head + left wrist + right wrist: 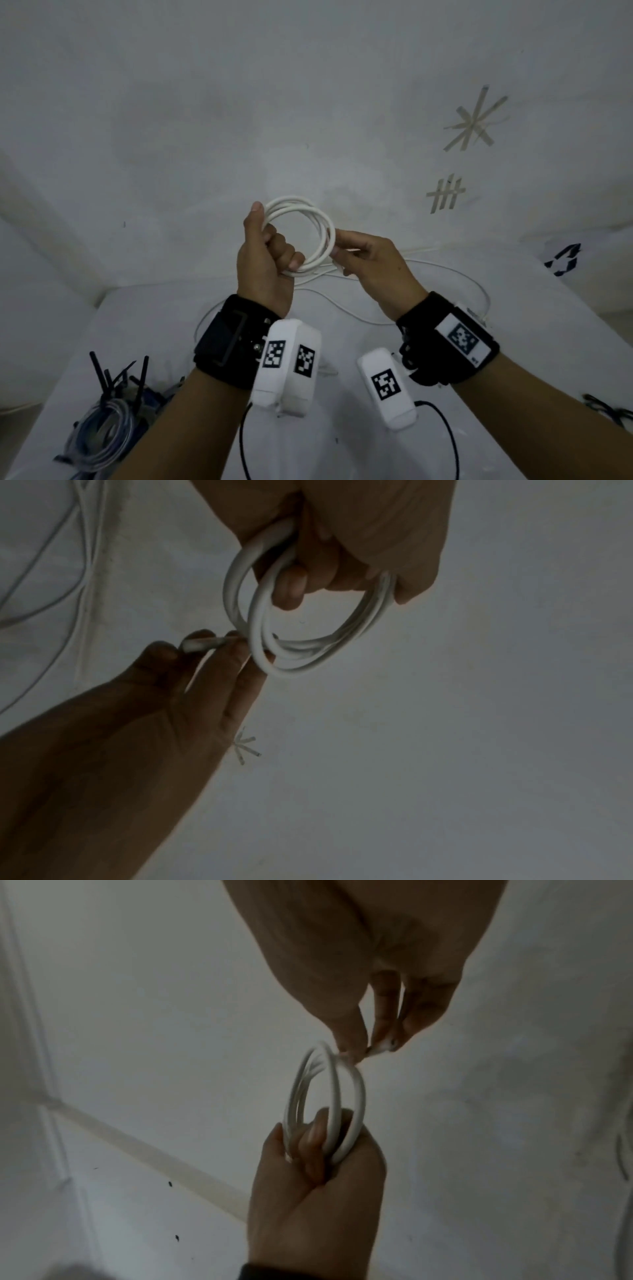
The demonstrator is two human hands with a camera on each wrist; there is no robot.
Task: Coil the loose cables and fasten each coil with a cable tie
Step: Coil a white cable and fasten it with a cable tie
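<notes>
A white cable coil (310, 219) of a few loops is held up above the white table (513, 342). My left hand (265, 253) grips its left side, thumb on top and fingers curled through the ring. My right hand (368, 258) pinches the cable's free end at the coil's right side. In the left wrist view the coil (260, 631) hangs from my left hand (342, 550), and my right hand (192, 666) holds the short white end (202, 643). In the right wrist view the coil (358, 1096) is edge-on; fingertips (356, 1045) pinch the end.
Loose white cables (455, 274) lie on the table behind my hands. A tied bundle of blue and grey cables (102, 428) with black ties (99, 377) sits at the front left. A black cable (445, 435) runs near the front. More dark ties (606, 407) lie at the right edge.
</notes>
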